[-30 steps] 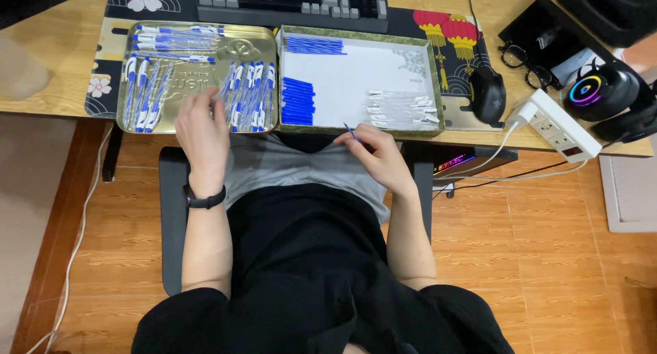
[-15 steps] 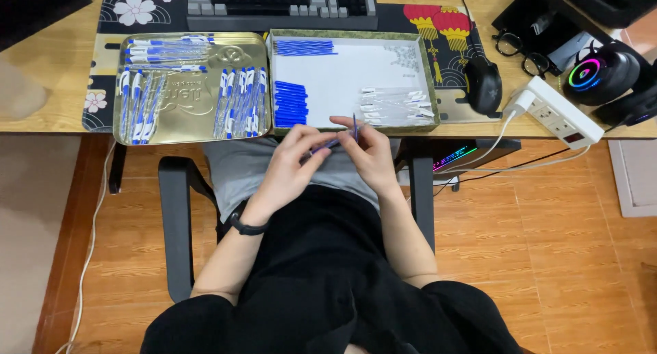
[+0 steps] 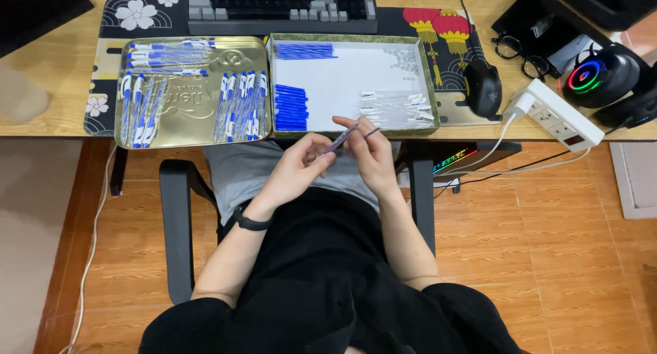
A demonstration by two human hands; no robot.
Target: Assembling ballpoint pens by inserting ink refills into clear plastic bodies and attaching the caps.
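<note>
My left hand (image 3: 301, 164) and my right hand (image 3: 367, 149) meet in front of my chest, just below the desk edge. Between their fingertips they hold a thin clear pen barrel (image 3: 340, 140) with a blue refill (image 3: 370, 132) at its right end. Above them, a white-lined tray (image 3: 352, 80) holds stacked blue refills (image 3: 291, 107) on its left and clear barrels (image 3: 393, 108) on its right. To the left, a gold metal tray (image 3: 198, 114) carries several finished blue-and-white pens (image 3: 239, 104).
A keyboard (image 3: 280, 2) lies behind the trays on a patterned desk mat. A black mouse (image 3: 483, 87), a white power strip (image 3: 561, 114), glasses (image 3: 517, 53) and a lit headset (image 3: 602, 77) sit to the right. Chair armrests flank my lap.
My left hand left the gold tray and came to the middle, joining my right hand on the barrel. The view has shifted slightly.
</note>
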